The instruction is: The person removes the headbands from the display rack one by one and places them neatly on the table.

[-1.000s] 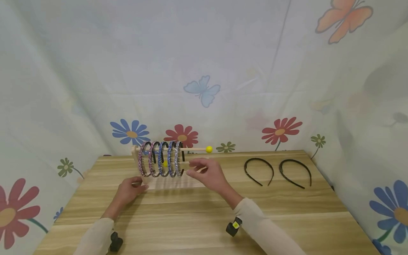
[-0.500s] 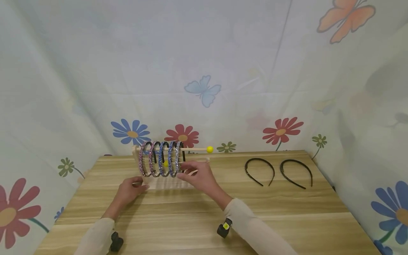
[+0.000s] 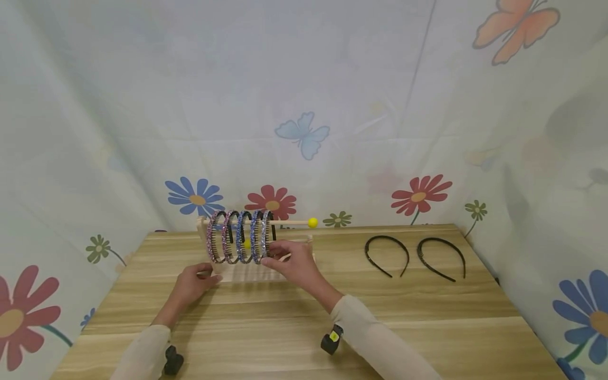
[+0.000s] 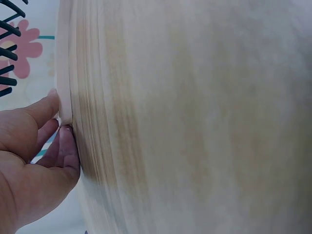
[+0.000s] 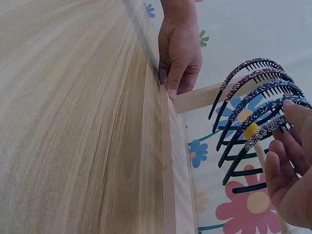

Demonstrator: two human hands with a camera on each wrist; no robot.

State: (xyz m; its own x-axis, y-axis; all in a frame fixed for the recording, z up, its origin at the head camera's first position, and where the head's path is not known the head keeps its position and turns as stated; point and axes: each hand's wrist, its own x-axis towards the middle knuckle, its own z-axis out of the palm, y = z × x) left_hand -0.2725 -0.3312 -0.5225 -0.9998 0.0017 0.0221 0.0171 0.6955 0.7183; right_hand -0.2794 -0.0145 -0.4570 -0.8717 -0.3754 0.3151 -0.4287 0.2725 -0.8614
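Note:
A wooden headband stand (image 3: pixel 237 275) sits on the table, with a base, an upright and rods ending in yellow balls. Several glitter headbands with comb teeth hang on it: pink ones (image 3: pixel 210 237) at the left, blue ones (image 3: pixel 239 240) further right, and a silver headband (image 3: pixel 263 227) at the right end. My left hand (image 3: pixel 192 285) holds the left front corner of the stand's base, thumb on top; the left wrist view shows this base edge (image 4: pixel 65 58) too. With thumb and fingers my right hand (image 3: pixel 299 266) pinches the silver headband (image 5: pixel 265 131). That hand partly hides the stand's right end.
Two black headbands (image 3: pixel 387 237) lie side by side on the wooden table (image 3: pixel 304 327), right of the stand. The upper rod's yellow ball (image 3: pixel 312 222) sticks out past the headbands. A floral curtain (image 3: pixel 304 79) hangs behind the table.
My right hand has moved left from near the rod's end to the silver headband and taken hold of it. The left hand and the headbands have hardly moved.

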